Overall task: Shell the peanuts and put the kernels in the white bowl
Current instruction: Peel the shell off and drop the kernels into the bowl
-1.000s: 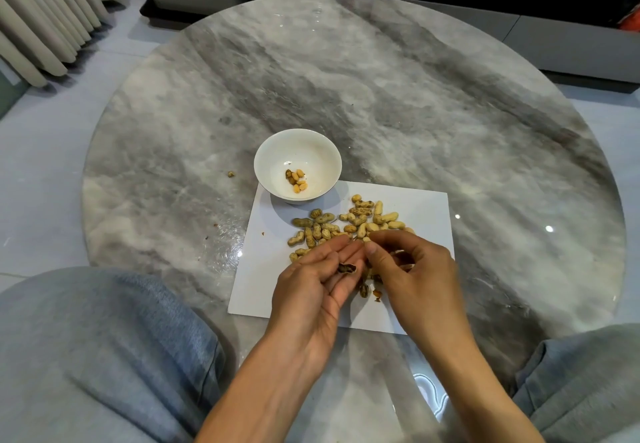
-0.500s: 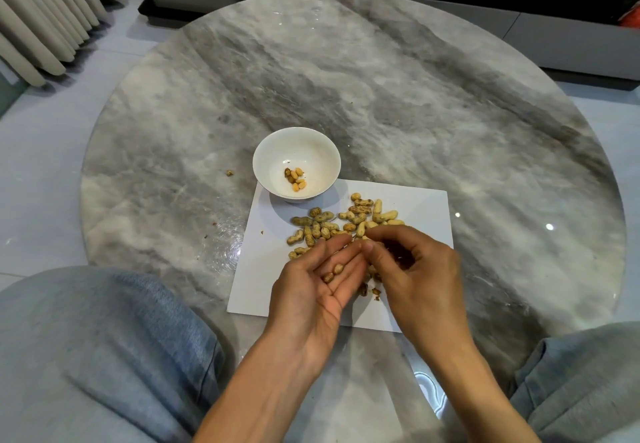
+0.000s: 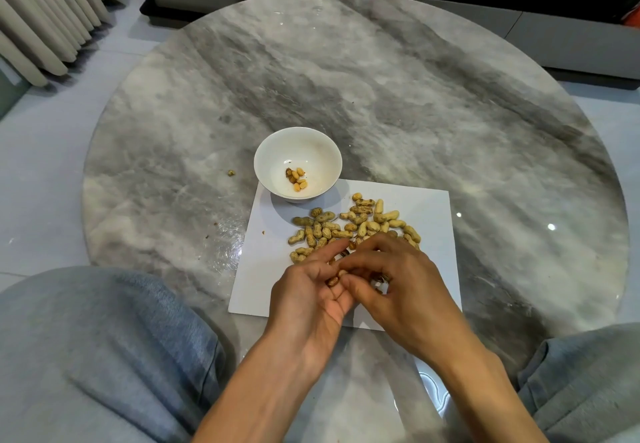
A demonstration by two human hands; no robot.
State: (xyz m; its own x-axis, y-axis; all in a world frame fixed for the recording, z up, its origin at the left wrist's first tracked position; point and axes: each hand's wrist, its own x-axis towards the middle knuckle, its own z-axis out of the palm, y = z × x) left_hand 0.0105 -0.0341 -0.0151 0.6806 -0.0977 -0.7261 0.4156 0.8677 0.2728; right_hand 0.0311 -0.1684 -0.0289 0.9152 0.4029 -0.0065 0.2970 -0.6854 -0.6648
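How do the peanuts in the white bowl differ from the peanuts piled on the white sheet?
The kernels in the white bowl are shelled, while the peanuts on the sheet are in their shells. The kernels are few, and the pile holds many. The kernels look small, smooth and orange-yellow; the pile's pods look longer, tan and rough. The white bowl stands on the far left corner of the white sheet, beyond the pile.

A round grey marble table (image 3: 398, 96) carries a white sheet (image 3: 266, 269) near its front edge, a white bowl (image 3: 322, 151) overlapping the sheet's far left corner, and a shell crumb (image 3: 231, 173) left of the bowl.
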